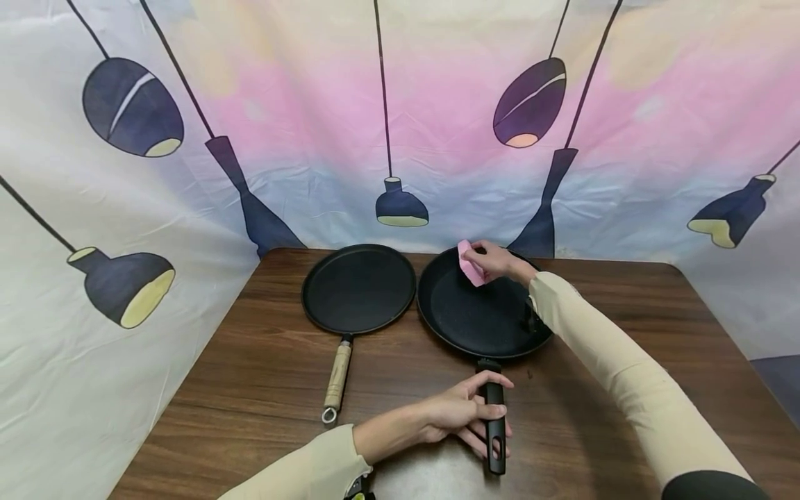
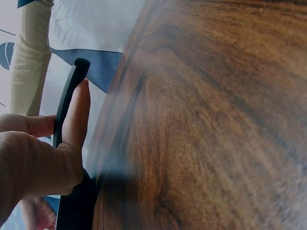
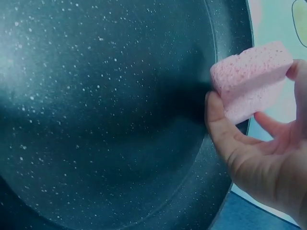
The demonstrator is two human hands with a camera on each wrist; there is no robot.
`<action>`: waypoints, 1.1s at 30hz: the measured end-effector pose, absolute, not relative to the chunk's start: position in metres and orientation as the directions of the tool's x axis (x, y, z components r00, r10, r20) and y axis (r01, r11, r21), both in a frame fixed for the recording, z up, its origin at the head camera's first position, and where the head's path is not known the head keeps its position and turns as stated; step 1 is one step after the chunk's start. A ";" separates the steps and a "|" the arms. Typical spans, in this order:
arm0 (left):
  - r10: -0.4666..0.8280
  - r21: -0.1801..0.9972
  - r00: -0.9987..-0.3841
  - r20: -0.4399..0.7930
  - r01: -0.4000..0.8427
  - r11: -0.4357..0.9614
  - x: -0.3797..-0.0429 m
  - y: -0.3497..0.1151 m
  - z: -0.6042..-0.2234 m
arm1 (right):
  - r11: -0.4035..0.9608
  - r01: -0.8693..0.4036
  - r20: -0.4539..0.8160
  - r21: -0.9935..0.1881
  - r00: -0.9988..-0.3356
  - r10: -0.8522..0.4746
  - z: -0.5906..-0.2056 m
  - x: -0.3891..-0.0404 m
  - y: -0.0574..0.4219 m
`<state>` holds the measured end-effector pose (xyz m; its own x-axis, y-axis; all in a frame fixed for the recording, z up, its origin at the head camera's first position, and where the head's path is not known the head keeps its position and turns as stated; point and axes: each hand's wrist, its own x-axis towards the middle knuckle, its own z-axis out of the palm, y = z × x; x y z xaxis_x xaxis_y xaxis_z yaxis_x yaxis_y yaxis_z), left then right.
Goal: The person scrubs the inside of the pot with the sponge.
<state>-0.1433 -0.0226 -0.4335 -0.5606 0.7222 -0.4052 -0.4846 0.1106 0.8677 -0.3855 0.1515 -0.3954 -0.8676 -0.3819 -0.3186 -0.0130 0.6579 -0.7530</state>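
Note:
A deep black frying pan point(image 1: 481, 319) sits right of centre on the table, its handle toward me. My left hand point(image 1: 459, 413) grips that black handle point(image 1: 496, 444), thumb across the top and fingers beneath, as the left wrist view also shows the handle point(image 2: 67, 105) between thumb and fingers. At the pan's far side my right hand point(image 1: 496, 262) pinches a pink sponge point(image 1: 471, 264). In the right wrist view the sponge point(image 3: 252, 79) is held between thumb and fingers, over the far inner wall of the speckled pan point(image 3: 105, 120).
Left of the frying pan lies a flat black griddle pan point(image 1: 359, 288) with a wooden handle point(image 1: 338, 375), the two rims close together. The brown wooden table point(image 1: 244, 389) ends at a cloth backdrop point(image 1: 312, 125) printed with hanging lamps.

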 end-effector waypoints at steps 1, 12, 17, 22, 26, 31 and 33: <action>0.722 0.868 -0.561 -0.404 -0.484 0.111 -0.143 -0.022 -0.434 | 0.662 -0.010 -0.317 -0.750 -0.872 -0.373 -0.395 -0.385 0.151; 0.736 0.868 -0.543 -0.404 -0.483 0.121 -0.143 -0.022 -0.435 | 0.790 -0.363 -0.318 -0.493 -0.771 -0.552 -0.405 -0.349 0.118; 0.746 0.868 -0.535 -0.397 -0.482 0.117 -0.144 -0.024 -0.434 | 0.818 -0.514 -0.379 -0.259 -0.725 -0.575 -0.397 -0.317 0.108; 0.749 0.872 -0.537 -0.388 -0.477 0.109 -0.144 -0.025 -0.433 | 0.800 -0.583 -0.426 -0.142 -0.693 -0.581 -0.392 -0.289 0.119; 0.748 0.873 -0.541 -0.384 -0.477 0.103 -0.143 -0.025 -0.433 | 0.795 -0.596 -0.441 -0.115 -0.686 -0.578 -0.389 -0.277 0.137; 0.736 0.877 -0.561 -0.378 -0.472 0.091 -0.141 -0.024 -0.436 | 0.795 -0.599 -0.431 -0.098 -0.694 -0.576 -0.386 -0.275 0.160; 0.730 0.878 -0.570 -0.377 -0.470 0.086 -0.140 -0.023 -0.437 | 0.787 -0.609 -0.412 -0.096 -0.695 -0.588 -0.386 -0.277 0.168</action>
<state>-0.1403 -0.0231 -0.4367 -0.5698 0.7303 -0.3770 -0.4704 0.0863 0.8782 -0.2767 0.1675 -0.3861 -0.6954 -0.5884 -0.4125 -0.6093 0.7871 -0.0955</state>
